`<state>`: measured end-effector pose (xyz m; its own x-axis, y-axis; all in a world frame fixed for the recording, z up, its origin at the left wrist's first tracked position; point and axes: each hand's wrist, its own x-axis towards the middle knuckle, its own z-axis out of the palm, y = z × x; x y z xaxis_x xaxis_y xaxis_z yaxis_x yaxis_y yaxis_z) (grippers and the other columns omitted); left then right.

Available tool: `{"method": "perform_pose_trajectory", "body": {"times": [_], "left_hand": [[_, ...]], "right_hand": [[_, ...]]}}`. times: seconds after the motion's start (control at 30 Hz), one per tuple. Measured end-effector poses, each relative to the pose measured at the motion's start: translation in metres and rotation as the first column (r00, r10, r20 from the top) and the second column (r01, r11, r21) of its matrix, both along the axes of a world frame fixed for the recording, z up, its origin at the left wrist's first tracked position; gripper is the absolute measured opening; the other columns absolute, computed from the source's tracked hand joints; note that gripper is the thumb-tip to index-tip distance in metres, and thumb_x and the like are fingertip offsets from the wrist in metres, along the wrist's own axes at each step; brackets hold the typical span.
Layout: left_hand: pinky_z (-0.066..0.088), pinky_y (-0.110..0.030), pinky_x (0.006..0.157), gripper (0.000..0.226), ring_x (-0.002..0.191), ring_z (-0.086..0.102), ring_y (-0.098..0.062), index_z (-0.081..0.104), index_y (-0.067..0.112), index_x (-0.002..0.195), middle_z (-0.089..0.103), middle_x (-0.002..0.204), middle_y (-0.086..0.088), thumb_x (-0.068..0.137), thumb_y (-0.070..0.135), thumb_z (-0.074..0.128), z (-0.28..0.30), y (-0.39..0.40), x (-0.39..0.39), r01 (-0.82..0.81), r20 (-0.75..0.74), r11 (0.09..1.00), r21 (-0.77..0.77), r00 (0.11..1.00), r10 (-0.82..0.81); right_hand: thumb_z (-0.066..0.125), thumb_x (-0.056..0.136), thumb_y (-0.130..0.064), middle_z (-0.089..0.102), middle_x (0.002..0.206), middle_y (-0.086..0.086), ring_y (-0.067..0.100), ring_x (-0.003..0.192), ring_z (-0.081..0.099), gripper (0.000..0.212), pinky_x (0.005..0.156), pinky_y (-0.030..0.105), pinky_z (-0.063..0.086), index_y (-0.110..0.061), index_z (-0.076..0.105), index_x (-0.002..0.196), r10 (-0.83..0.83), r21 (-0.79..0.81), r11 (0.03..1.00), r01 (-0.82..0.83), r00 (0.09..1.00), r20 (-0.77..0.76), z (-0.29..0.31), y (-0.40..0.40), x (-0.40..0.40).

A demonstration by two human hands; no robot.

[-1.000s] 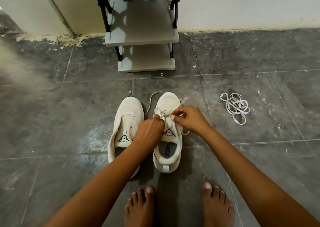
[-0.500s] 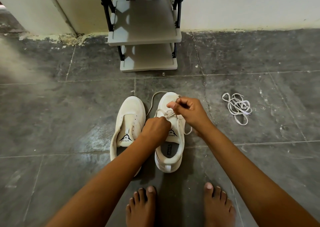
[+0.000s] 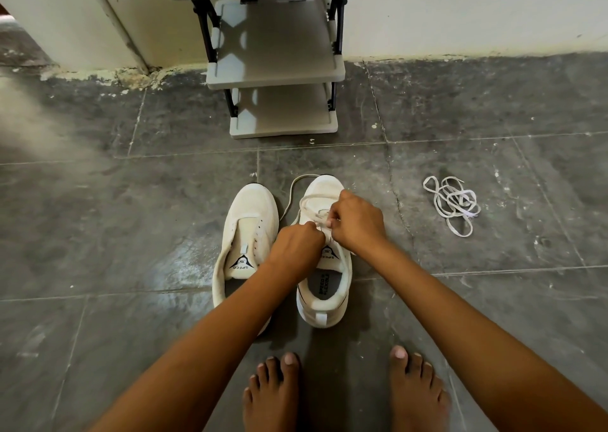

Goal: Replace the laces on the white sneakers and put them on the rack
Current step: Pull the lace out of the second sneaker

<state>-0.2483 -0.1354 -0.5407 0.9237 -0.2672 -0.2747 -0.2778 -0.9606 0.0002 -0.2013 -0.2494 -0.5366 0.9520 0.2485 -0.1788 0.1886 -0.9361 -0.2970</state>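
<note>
In the head view I look down at a dark tiled floor [image 3: 98,234]. Two white sneakers stand side by side on it, toes pointing to the wall. The left sneaker [image 3: 245,234] has bare eyelets and its tongue is open. The right sneaker [image 3: 324,287] carries a white lace [image 3: 311,201], and one part of this lace makes a loop around its toe and down between the two shoes.

Both hands meet over the middle of the right sneaker. The left hand [image 3: 297,245] has its fingers curled, and they pinch the lace just above the tongue. The right hand [image 3: 357,222] is touching it from the other side, its fingers [image 3: 332,217] also bent and pinching the lace.

A loose bundle of laces [image 3: 452,204] lies on the floor well apart on the right. The grey shoe rack [image 3: 276,73] stands against the wall behind the sneakers. Two bare feet [image 3: 273,395] are at the bottom edge.
</note>
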Motion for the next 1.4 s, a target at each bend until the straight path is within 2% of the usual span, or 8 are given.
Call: {"method": "perform_pose_trajectory", "body": {"times": [0.1, 0.17, 0.33, 0.5, 0.63, 0.83, 1.27, 1.4], "left_hand": [[0.041, -0.029, 0.067, 0.022, 0.091, 0.062, -0.027, 0.062, 0.005, 0.109, 0.061, 0.106, -0.012, 0.094, 0.012, 0.046, 0.001, -0.002, 0.001, -0.016, -0.008, 1.0, -0.017, 1.0, 0.016], [0.041, -0.028, 0.067, 0.023, 0.091, 0.062, -0.025, 0.061, 0.005, 0.11, 0.062, 0.106, -0.012, 0.095, 0.012, 0.047, 0.0, -0.004, 0.002, -0.037, -0.023, 0.998, -0.049, 0.999, 0.036], [0.043, -0.033, 0.069, 0.027, 0.089, 0.061, -0.028, 0.062, 0.007, 0.106, 0.061, 0.103, -0.012, 0.096, 0.025, 0.045, -0.003, 0.009, -0.002, -0.2, -0.061, 0.949, -0.245, 0.98, 0.191], [0.04, -0.028, 0.071, 0.029, 0.088, 0.062, -0.027, 0.066, 0.012, 0.114, 0.068, 0.089, -0.012, 0.089, 0.026, 0.059, -0.001, 0.025, -0.006, -0.364, -0.115, 0.764, -0.533, 0.926, 0.36], [0.039, -0.034, 0.064, 0.017, 0.08, 0.06, -0.032, 0.066, 0.004, 0.084, 0.066, 0.078, -0.014, 0.087, 0.018, 0.057, -0.005, 0.033, -0.003, -0.446, -0.133, 0.696, -0.563, 0.88, 0.456], [0.043, -0.029, 0.081, 0.042, 0.097, 0.058, -0.023, 0.056, 0.024, 0.127, 0.056, 0.107, -0.007, 0.085, 0.019, 0.06, 0.002, 0.024, 0.007, -0.334, -0.119, 0.795, -0.506, 0.94, 0.32], [0.045, -0.031, 0.083, 0.04, 0.1, 0.057, -0.029, 0.052, 0.009, 0.125, 0.045, 0.126, -0.017, 0.088, 0.024, 0.057, 0.01, -0.001, 0.036, -0.196, -0.143, 0.97, -0.144, 0.974, 0.176], [0.043, -0.027, 0.078, 0.018, 0.098, 0.056, -0.024, 0.062, 0.007, 0.098, 0.055, 0.101, -0.01, 0.089, 0.02, 0.058, 0.013, -0.003, 0.043, -0.379, -0.312, 0.838, -0.392, 0.912, 0.266]], "right_hand": [[0.061, 0.09, -0.021, 0.057, 0.087, 0.0, 0.017, 0.084, 0.058, 0.012, 0.075, 0.033, 0.044, -0.015, 0.065, 0.079, 0.081, 0.68, 0.73, 0.073, 0.978, -0.192, 0.023, 0.005, -0.002], [0.062, 0.089, -0.019, 0.059, 0.084, -0.003, 0.01, 0.079, 0.057, 0.014, 0.078, 0.027, 0.047, -0.021, 0.063, 0.075, 0.147, 0.812, 0.582, 0.04, 0.977, -0.154, 0.044, 0.015, 0.001], [0.058, 0.09, -0.017, 0.068, 0.101, 0.006, 0.015, 0.09, 0.062, 0.017, 0.079, 0.027, 0.047, -0.01, 0.066, 0.104, -0.165, 0.663, 0.723, 0.194, 0.98, -0.107, 0.037, 0.004, 0.011], [0.061, 0.088, -0.027, 0.038, 0.146, 0.011, 0.028, 0.131, 0.041, 0.072, 0.105, 0.035, 0.036, -0.008, 0.024, 0.147, 0.047, 0.252, 0.967, 0.023, 0.963, -0.266, 0.0, -0.018, -0.029], [0.053, 0.089, -0.016, 0.035, 0.149, 0.008, 0.026, 0.127, 0.044, 0.061, 0.1, 0.031, 0.037, -0.009, 0.03, 0.145, 0.002, 0.297, 0.955, 0.022, 0.997, -0.083, -0.02, -0.033, -0.045], [0.048, 0.095, -0.021, 0.048, 0.138, 0.01, 0.028, 0.117, 0.053, 0.047, 0.094, 0.034, 0.043, -0.008, 0.04, 0.139, -0.035, 0.351, 0.935, 0.047, 0.999, -0.042, -0.029, -0.032, -0.057], [0.052, 0.092, -0.043, -0.01, 0.158, 0.01, 0.023, 0.146, -0.005, 0.089, 0.117, 0.031, 0.009, -0.011, -0.007, 0.149, 0.065, 0.333, 0.943, 0.003, 0.979, -0.193, -0.052, -0.02, -0.067], [0.044, 0.094, -0.048, -0.007, 0.158, 0.011, 0.023, 0.147, -0.005, 0.085, 0.12, 0.036, 0.005, -0.008, -0.007, 0.149, 0.087, 0.196, 0.979, -0.049, 0.978, -0.191, -0.053, -0.019, -0.062]]}}
